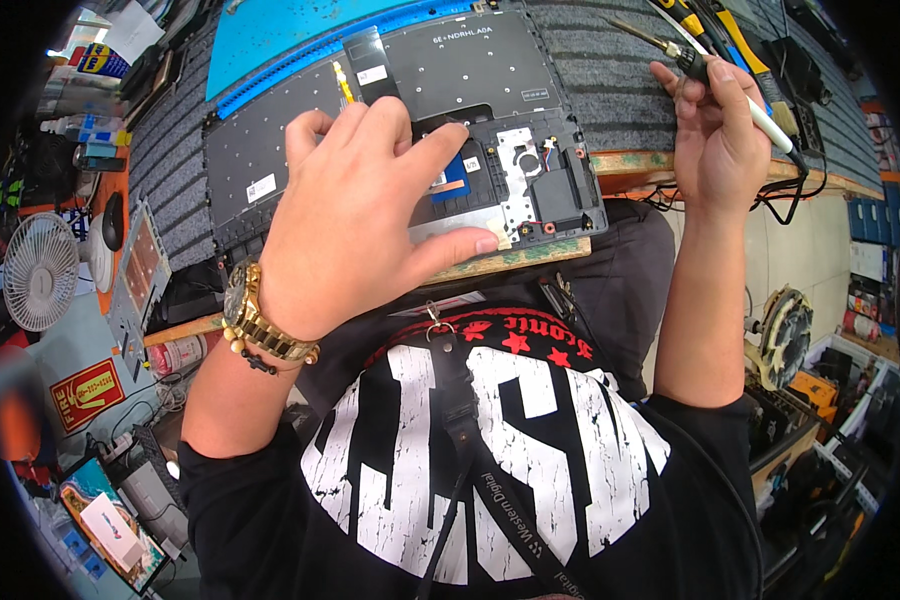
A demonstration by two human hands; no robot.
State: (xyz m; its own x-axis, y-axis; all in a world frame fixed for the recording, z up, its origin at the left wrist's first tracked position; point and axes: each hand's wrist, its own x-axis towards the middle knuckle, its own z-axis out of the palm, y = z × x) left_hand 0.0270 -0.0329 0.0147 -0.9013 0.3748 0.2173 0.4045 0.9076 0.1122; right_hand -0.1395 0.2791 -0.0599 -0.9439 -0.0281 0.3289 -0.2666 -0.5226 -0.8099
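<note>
A black laptop top case (pixel 510 60) lies inside-up on the bench, with the metal keyboard backing, a yellow ribbon cable (pixel 342 80) and a black flat cable (pixel 370 65) showing. My left hand (pixel 360 190) rests over its front part, fingers spread. The index fingertip is near the touchpad cutout, and the thumb lies by a silvery metal bracket (pixel 515 190). The hand partly hides a blue touchpad board (pixel 453 182). Off to the right, my right hand (pixel 725 140) is closed around a soldering iron (pixel 765 118) with a white-and-black handle; its metal tip points up and left, away from the case.
Ridged grey matting (pixel 610 90) covers the bench, with a blue mat (pixel 270 40) at the back. Yellow-and-black hand tools (pixel 730 40) lie at the far right. A black cord (pixel 795 190) hangs below the iron. A white fan (pixel 42 270) stands left.
</note>
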